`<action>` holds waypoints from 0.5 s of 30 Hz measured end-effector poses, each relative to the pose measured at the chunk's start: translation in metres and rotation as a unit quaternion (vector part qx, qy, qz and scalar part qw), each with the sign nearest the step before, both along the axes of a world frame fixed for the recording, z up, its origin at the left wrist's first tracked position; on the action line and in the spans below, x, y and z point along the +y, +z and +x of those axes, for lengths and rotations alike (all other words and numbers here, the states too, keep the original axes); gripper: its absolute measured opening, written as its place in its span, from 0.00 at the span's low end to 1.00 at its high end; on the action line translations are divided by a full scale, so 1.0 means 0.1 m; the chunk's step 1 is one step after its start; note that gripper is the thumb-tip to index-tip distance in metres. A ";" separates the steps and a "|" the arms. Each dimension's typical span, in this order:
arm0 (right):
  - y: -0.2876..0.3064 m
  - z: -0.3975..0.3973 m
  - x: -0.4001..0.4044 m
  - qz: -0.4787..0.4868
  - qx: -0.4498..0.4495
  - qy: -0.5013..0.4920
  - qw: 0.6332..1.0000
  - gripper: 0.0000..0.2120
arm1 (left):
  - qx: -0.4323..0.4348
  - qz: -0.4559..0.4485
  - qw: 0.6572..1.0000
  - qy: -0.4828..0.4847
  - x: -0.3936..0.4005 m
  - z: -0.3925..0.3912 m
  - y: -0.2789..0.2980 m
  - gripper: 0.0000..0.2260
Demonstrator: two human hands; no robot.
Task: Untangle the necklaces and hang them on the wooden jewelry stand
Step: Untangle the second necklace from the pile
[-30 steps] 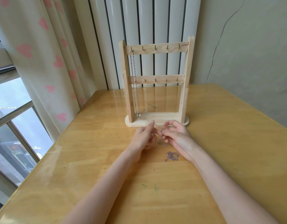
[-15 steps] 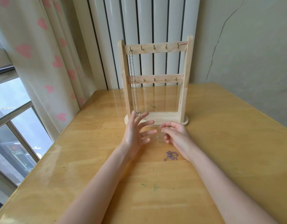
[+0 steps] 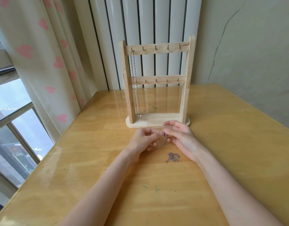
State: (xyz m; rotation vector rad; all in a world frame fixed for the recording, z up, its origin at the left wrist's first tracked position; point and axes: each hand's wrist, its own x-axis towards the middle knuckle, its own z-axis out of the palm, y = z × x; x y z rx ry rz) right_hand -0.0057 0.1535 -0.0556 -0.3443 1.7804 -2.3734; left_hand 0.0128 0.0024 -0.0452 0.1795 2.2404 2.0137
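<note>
Your left hand (image 3: 144, 139) has closed back in from spread fingers; both it and your right hand (image 3: 178, 136) pinch a thin pale chain necklace (image 3: 165, 136), working its knot before the wooden jewelry stand (image 3: 158, 120).

Stands: one, wooden stand (image 3: 156, 121), upright on the worktop (image 3: 91, 160).
Rails: two, a top rail (image 3: 156, 49) and a lower rail (image 3: 156, 80).
Top hooks: five.
Lower hooks: five.
Chains: three. One hung chain (image 3: 135, 82) on the top rail's leftmost hook; one loose chain (image 3: 173, 157) bunched on the worktop; one fine chain (image 3: 164, 136) pinched between both hands.
Hands: two, left hand (image 3: 145, 139) and right hand (image 3: 181, 137), both pinching the fine chain.
Curtains: one, with pink hearts (image 3: 34, 54).
Windows: one (image 3: 10, 115).
</note>
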 end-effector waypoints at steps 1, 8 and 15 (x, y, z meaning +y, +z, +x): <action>0.00 0.00 0.00 -0.003 -0.002 -0.001 1.000 0.08 | 0.004 0.006 1.000 0.013 0.00 0.00 0.01 0.06; 0.00 0.01 -0.02 0.028 -0.011 -0.004 1.000 0.04 | 0.002 0.099 0.993 0.063 -0.05 -0.06 0.01 0.06; -0.03 -0.06 0.00 0.001 -0.011 -0.225 0.974 0.05 | 0.071 -0.037 0.994 0.078 0.01 -0.10 -0.07 0.08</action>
